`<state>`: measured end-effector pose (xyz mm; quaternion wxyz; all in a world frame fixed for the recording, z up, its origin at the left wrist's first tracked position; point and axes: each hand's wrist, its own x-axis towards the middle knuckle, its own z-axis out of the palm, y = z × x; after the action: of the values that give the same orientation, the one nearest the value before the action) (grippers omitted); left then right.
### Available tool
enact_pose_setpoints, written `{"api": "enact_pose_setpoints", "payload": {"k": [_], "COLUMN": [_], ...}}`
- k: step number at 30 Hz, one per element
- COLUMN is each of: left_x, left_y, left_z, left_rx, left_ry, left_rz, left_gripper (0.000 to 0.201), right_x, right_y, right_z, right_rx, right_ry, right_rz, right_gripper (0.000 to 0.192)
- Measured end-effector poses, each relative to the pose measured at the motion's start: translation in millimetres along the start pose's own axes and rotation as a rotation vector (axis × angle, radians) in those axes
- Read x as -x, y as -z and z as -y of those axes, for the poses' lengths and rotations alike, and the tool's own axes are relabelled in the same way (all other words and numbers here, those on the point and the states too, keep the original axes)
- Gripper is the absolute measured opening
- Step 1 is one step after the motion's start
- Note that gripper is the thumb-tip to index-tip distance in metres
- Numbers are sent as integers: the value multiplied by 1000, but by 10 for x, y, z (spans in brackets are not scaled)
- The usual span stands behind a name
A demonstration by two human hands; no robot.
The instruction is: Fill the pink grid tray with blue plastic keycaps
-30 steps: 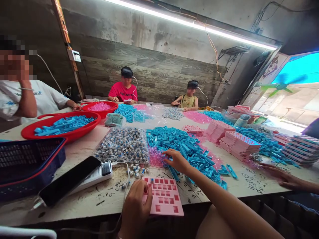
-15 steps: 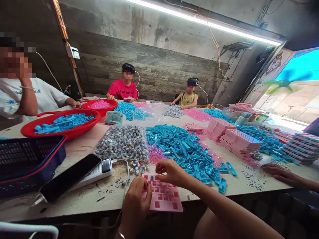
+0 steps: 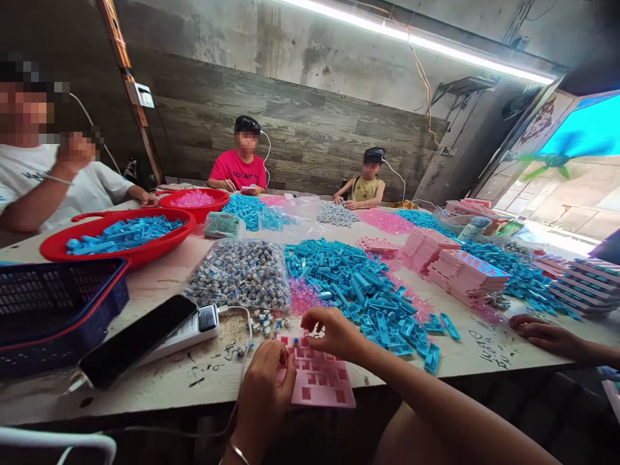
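A pink plate with square cut-outs (image 3: 322,395) lies near the table's front edge. At its left edge, my left hand (image 3: 264,381) has its fingers curled and closed on the plate. My right hand (image 3: 334,332) is over the plate's far edge, thumb and forefinger bent into a pinch; whatever is between the fingertips is too small to make out. Between my hands, a small blue-topped switch (image 3: 296,341) sits at the plate's far left part. Loose switches (image 3: 265,323) lie just beyond the plate, in front of a clear bag full of switches (image 3: 239,274).
Blue keycaps (image 3: 358,284) are heaped beyond my right hand. Leftward are a phone (image 3: 138,336) on a power strip, a dark basket (image 3: 58,323) and a red basin (image 3: 159,252). Pink plates (image 3: 467,274) are stacked at right. A co-worker's hand (image 3: 547,336) rests nearby.
My hands stay almost where they were, with the plate in place. The person at the left has lowered a hand from the face. The view has shifted slightly.
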<state>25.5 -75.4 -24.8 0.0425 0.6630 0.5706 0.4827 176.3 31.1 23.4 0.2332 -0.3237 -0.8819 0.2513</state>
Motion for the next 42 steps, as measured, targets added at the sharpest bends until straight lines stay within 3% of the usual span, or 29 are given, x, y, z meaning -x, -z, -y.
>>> {"api": "enact_pose_setpoints", "payload": {"k": [6, 23, 42], "left_x": [0, 4, -35], "left_y": [7, 8, 12], "left_z": [6, 7, -21], "left_rx": [-2, -17, -76], "left_ry": [1, 27, 141], "left_rz": [8, 12, 85], "left_gripper": [16, 16, 6], "right_x": [-14, -44, -187], "right_y": [-80, -135, -50], "right_z": [63, -58, 143], "right_rx": [-89, -130, 286], "right_ry": [118, 80, 123], "right_rz": [-47, 26, 218], "right_gripper": [21, 13, 11]}}
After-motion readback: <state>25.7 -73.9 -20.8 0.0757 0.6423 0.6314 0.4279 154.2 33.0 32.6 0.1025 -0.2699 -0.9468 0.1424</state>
